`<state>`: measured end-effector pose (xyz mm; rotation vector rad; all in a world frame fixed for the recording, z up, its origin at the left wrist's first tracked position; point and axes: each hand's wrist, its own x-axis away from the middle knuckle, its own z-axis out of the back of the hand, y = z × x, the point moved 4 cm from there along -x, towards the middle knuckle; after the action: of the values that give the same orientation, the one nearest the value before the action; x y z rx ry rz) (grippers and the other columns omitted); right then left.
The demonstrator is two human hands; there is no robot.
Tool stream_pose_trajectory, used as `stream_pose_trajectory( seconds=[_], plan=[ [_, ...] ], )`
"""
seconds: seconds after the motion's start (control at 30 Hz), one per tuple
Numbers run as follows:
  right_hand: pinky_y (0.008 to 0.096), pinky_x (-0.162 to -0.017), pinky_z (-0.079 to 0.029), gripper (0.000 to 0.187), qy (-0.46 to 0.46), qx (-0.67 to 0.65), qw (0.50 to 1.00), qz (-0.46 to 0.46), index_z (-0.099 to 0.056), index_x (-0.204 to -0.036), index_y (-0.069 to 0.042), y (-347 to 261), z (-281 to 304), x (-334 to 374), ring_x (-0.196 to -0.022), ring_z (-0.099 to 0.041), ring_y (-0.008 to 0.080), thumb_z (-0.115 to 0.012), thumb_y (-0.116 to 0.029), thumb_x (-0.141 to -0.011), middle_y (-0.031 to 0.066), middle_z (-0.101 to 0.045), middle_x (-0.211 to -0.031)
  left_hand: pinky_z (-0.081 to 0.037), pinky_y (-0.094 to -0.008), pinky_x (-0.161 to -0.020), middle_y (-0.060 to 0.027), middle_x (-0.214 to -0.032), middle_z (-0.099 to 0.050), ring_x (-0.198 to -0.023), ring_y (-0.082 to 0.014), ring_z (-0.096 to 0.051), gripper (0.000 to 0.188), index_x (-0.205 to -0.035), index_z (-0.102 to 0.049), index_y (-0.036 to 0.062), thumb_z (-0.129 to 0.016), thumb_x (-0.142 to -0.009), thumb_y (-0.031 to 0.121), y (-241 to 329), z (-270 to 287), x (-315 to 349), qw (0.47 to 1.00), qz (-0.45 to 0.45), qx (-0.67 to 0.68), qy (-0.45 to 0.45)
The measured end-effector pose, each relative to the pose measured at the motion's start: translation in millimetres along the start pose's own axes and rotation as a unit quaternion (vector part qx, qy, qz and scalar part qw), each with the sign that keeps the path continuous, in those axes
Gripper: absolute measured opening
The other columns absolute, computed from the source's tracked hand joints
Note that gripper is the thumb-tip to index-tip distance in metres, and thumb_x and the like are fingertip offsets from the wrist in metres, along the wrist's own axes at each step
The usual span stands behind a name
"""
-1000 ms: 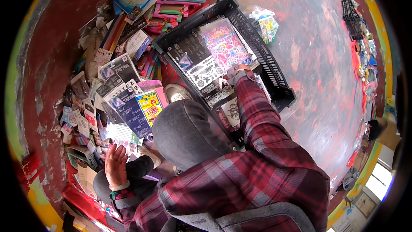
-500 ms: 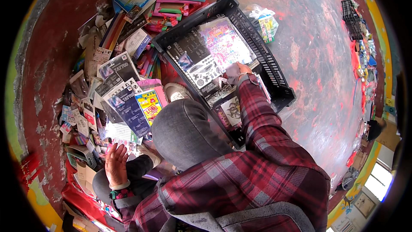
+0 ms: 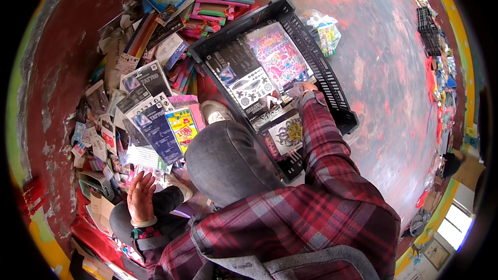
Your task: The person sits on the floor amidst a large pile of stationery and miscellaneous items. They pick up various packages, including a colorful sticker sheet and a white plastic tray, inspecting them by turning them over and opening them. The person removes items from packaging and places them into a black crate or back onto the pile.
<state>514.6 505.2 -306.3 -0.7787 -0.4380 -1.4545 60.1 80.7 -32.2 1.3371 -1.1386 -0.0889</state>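
My right hand point(image 3: 301, 90) reaches into a black plastic crate point(image 3: 327, 80), over flat packs by its right wall. Its fingers are blurred and partly hidden, so I cannot make out a hold on anything. Beside it lie a sheet of pink and blue sticker designs point(image 3: 280, 57) and a temporary tattoo pack point(image 3: 252, 89) with black patterns on white. Nearer to me in the crate is a tattoo sheet with a dark and yellow design point(image 3: 287, 136). My left hand point(image 3: 141, 198) is raised above my lap with fingers stretched, holding nothing.
Left of the crate spreads a heap of packets, including a dark blue pack point(image 3: 158, 129) and a yellow-and-red packet point(image 3: 182, 130). Pink and green bundles point(image 3: 215, 10) lie beyond it. A clear bag point(image 3: 326, 33) rests right of the crate. My bent knee point(image 3: 223, 161) is close to its near side.
My right hand has shifted slightly right inside the crate, and more of the packs under it shows. The view has moved a little. My left hand stays raised.
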Motion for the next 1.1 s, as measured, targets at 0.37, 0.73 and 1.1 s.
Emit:
stream_pose_trajectory(
  seconds=[0.37,0.73,1.1],
  plan=[
    [0.0338,-0.074,-0.05,0.026,-0.096,0.165,0.962,0.193,-0.064,-0.094,-0.012,-53,-37,-13,-0.08,-0.063,0.0214,-0.063,-0.028,-0.073,0.0064,-0.066,-0.091,-0.047,-0.0335,-0.084,-0.0184,-0.116,-0.055,-0.105,-0.0288,-0.056,0.043,-0.127,-0.042,-0.0013,-0.05,-0.09,0.02,1,-2,1,0.999,-0.003,0.023,0.022],
    [0.0354,-0.079,-0.05,0.026,-0.047,-0.091,0.965,0.241,-0.06,-0.102,-0.001,29,-82,-80,-0.09,-0.061,0.0261,-0.049,-0.017,-0.084,0.0102,-0.063,-0.099,-0.045,-0.0321,-0.085,-0.0158,-0.11,-0.059,-0.099,-0.0231,-0.059,0.037,-0.119,-0.049,-0.0027,-0.052,-0.09,0.02,5,0,4,0.999,-0.012,0.032,0.019],
    [0.0332,-0.045,-0.046,0.024,-0.016,-0.477,0.799,0.366,-0.057,-0.093,-0.007,-324,147,208,-0.063,-0.062,0.0217,-0.062,-0.028,-0.082,0.0071,-0.061,-0.084,-0.036,-0.0319,-0.083,-0.0075,-0.096,-0.064,-0.094,-0.0154,-0.053,0.028,-0.086,-0.059,0.0056,-0.052,-0.088,0.032,-7,18,-30,0.99,-0.007,0.026,0.141]
  ],
)
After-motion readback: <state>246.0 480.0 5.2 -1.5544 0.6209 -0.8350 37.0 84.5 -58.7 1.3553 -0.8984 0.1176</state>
